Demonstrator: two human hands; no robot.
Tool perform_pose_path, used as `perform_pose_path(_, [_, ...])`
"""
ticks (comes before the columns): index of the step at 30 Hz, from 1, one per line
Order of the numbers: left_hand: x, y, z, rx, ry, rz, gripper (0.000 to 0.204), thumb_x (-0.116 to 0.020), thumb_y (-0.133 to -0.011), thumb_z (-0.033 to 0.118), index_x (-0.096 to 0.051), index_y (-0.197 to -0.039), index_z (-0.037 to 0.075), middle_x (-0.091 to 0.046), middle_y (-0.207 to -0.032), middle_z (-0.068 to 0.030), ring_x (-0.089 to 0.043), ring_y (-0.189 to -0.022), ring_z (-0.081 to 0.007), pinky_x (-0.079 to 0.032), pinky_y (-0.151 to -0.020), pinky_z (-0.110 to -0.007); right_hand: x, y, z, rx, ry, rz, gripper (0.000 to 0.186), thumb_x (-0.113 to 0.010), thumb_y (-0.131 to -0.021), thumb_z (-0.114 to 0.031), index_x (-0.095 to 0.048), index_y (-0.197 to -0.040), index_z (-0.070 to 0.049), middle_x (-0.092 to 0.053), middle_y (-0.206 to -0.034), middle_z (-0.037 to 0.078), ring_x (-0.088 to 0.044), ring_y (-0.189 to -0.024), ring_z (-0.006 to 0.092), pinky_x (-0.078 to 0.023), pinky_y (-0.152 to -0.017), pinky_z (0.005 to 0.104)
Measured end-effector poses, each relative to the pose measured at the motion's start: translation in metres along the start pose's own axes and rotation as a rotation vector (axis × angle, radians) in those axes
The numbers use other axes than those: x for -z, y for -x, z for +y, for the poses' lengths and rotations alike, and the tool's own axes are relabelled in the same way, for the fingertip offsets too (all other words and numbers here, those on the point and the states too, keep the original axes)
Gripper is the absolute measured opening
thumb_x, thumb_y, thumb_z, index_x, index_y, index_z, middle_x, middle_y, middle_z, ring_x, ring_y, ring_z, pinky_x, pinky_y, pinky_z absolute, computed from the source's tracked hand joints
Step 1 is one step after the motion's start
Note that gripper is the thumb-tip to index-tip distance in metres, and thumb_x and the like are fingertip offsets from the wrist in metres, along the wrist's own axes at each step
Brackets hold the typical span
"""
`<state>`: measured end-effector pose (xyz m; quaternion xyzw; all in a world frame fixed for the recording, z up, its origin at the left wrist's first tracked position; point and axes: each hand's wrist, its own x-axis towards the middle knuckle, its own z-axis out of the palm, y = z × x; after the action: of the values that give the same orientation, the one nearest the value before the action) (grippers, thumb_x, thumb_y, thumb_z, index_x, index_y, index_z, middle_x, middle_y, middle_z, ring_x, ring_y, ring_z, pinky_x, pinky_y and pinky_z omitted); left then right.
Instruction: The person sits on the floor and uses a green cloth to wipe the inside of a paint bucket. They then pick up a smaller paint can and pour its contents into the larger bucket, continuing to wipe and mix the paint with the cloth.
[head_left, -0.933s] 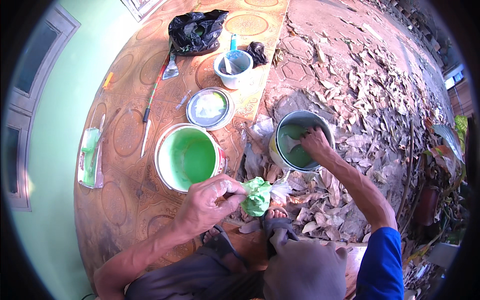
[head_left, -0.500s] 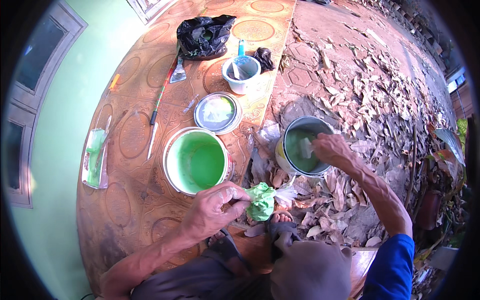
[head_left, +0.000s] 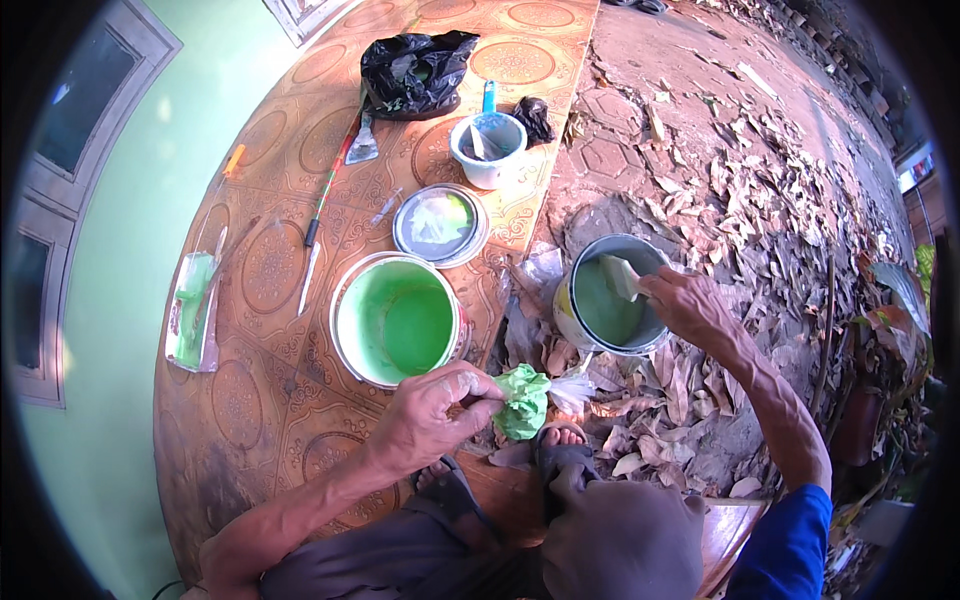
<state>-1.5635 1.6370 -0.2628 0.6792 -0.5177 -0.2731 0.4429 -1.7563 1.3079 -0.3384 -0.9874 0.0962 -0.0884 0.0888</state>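
Observation:
My left hand [head_left: 432,412] grips a crumpled green-stained plastic bag [head_left: 523,401] low over the tiled floor, just in front of a white bucket of bright green paint [head_left: 397,318]. My right hand [head_left: 690,305] reaches over the rim of a metal can of duller green paint [head_left: 606,297] and holds a pale flat scraper [head_left: 623,274] dipped into it. The can stands on bare ground among dry leaves. My sandalled feet [head_left: 555,452] sit below the bag.
A round metal lid [head_left: 440,224] lies behind the bucket. Farther back are a small white cup holding tools [head_left: 488,148], a black plastic bag [head_left: 414,72], a putty knife [head_left: 362,143], a long stick [head_left: 318,222] and a green paint roller in plastic [head_left: 192,312]. A green wall [head_left: 110,200] runs along the left.
The view has shifted slightly. My right hand stays at the metal can with the scraper in the paint. My left hand keeps its hold on the green bag.

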Motion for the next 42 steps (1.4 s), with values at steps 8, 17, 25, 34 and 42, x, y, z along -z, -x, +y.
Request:
perform_pose_path(8, [-0.001, 0.001, -0.002, -0.006, 0.007, -0.001, 0.015, -0.071, -0.081, -0.003, -0.067, -0.096, -0.002, -0.070, -0.094, -0.0118, -0.069, -0.086, -0.0197, -0.055, -0.076, -0.031, -0.008, -0.012, 0.012, 0.021, -0.100, -0.296, 0.021, -0.053, -0.090, -0.007, -0.070, -0.077, -0.008, -0.066, -0.076, 0.009, -0.058, -0.056, 0.0152, -0.043, -0.045, 0.0328])
perform_pose_path(17, [-0.001, 0.001, -0.004, 0.018, 0.022, -0.015, 0.015, -0.071, -0.082, -0.002, -0.067, -0.097, -0.002, -0.070, -0.094, -0.0110, -0.069, -0.087, -0.0194, -0.055, -0.076, -0.031, 0.004, -0.021, 0.005, -0.222, -0.075, -0.612, 0.020, -0.060, -0.091, -0.024, -0.074, -0.088, -0.010, -0.069, -0.077, 0.010, -0.058, -0.057, 0.0193, -0.047, -0.056, 0.0355])
perform_pose_path(25, [0.001, 0.000, 0.000, 0.047, 0.029, -0.031, 0.016, -0.071, -0.083, -0.002, -0.067, -0.098, -0.001, -0.070, -0.096, -0.0107, -0.068, -0.088, -0.0189, -0.054, -0.078, -0.030, 0.065, -0.018, 0.007, -0.398, -0.306, -0.432, 0.031, -0.064, -0.087, -0.025, -0.072, -0.111, -0.007, -0.072, -0.086, 0.014, -0.069, -0.070, 0.0204, -0.054, -0.068, 0.0329])
perform_pose_path(34, [0.001, 0.003, -0.004, 0.071, 0.058, -0.040, 0.017, -0.071, -0.083, -0.002, -0.067, -0.100, -0.001, -0.069, -0.097, -0.0102, -0.067, -0.090, -0.0183, -0.053, -0.080, -0.031, -0.029, -0.113, -0.054, -0.409, -1.077, -0.084, 0.047, -0.057, -0.098, -0.034, -0.057, -0.132, -0.001, -0.060, -0.093, 0.004, -0.053, -0.076, 0.0099, -0.042, -0.057, 0.0245])
perform_pose_path(42, [0.000, 0.003, -0.002, 0.046, 0.054, 0.011, 0.015, -0.070, -0.083, -0.003, -0.067, -0.098, -0.001, -0.069, -0.095, -0.0108, -0.068, -0.087, -0.0194, -0.054, -0.077, -0.031, -0.154, -0.209, -0.087, -0.553, -1.040, -0.219, 0.042, -0.056, -0.097, -0.033, -0.061, -0.122, 0.000, -0.064, -0.084, 0.012, -0.062, -0.075, 0.0216, -0.049, -0.064, 0.0364])
